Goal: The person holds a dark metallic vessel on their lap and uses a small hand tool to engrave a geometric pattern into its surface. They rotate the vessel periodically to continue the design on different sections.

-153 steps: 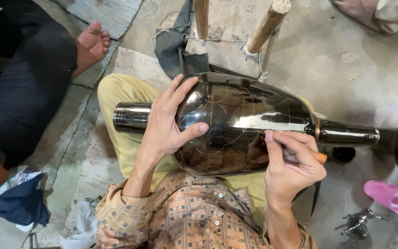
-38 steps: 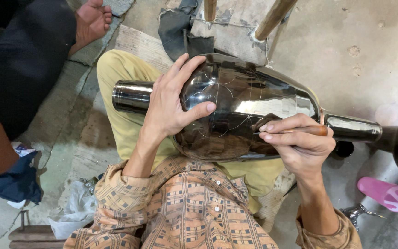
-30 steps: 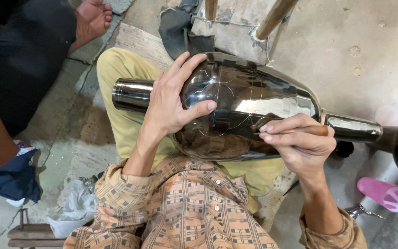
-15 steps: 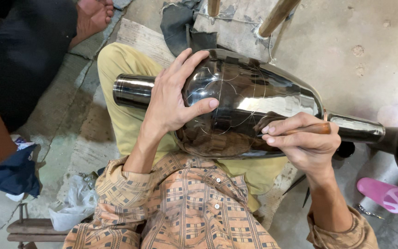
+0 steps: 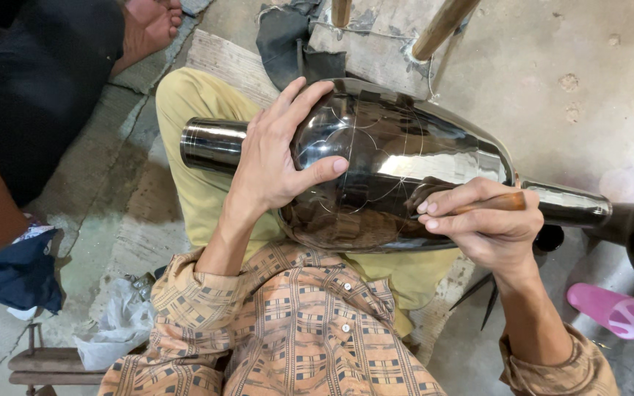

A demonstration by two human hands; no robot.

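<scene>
Rough concrete floor (image 5: 610, 59) lies under a seated person whose lap carries a big polished metal vase (image 5: 398, 176), lying on its side, dark and mirror-bright, with thin curved lines scratched over its belly and a narrow neck at each end. Left hand (image 5: 280, 158) lies spread on the belly, fingers released flat, thumb pressed to it. Right hand (image 5: 478, 224) has its fingers clenched around a wooden-handled tool (image 5: 497, 203), tip against the metal. A pink slipper (image 5: 610, 309) lies near, and another person's bare foot (image 5: 148, 26) rests well apart.

soft daylight, sharp focus, glare on metal vase (image 5: 405, 169).
</scene>
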